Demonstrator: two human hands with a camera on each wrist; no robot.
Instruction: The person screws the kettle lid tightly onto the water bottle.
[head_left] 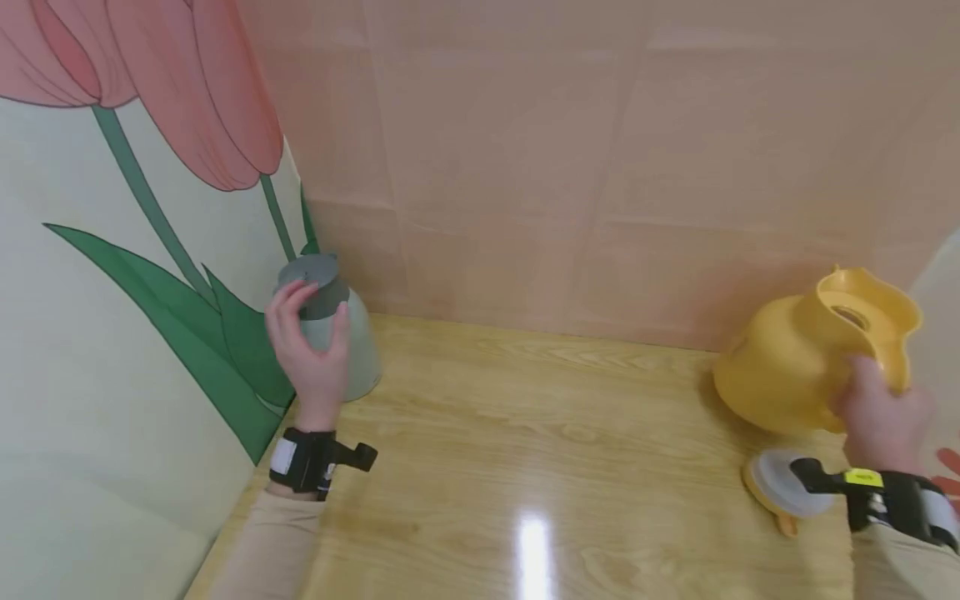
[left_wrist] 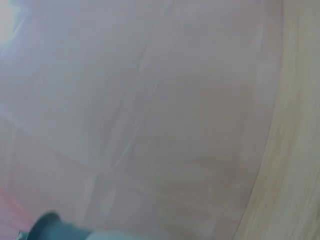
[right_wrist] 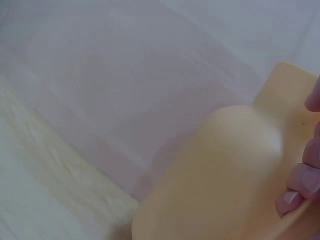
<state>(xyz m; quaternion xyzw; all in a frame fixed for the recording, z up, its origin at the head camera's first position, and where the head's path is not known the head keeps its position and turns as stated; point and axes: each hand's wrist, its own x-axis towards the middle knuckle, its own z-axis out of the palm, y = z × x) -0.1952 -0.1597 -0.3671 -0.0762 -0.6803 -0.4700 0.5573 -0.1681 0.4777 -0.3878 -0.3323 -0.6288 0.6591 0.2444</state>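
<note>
At the left of the head view stands a grey-green jug (head_left: 358, 354) with a darker grey top (head_left: 309, 271). My left hand (head_left: 311, 354) is at this jug, thumb and fingers spread apart, overlapping its neck. Only part of the jug's grey top (left_wrist: 57, 229) shows at the bottom of the left wrist view. On the right, my right hand (head_left: 885, 417) grips a yellow jug (head_left: 780, 358) by its handle side. This jug is tilted, with its uncovered mouth turned up toward me. Curled fingers (right_wrist: 305, 180) show against the yellow body in the right wrist view.
A lid (head_left: 787, 483) with a translucent disc and yellow rim lies on the wooden table (head_left: 540, 433), near my right wrist. A pinkish-brown covering (head_left: 510, 167) hangs behind the table. A white sheet with printed tulips (head_left: 187, 142) borders the left side.
</note>
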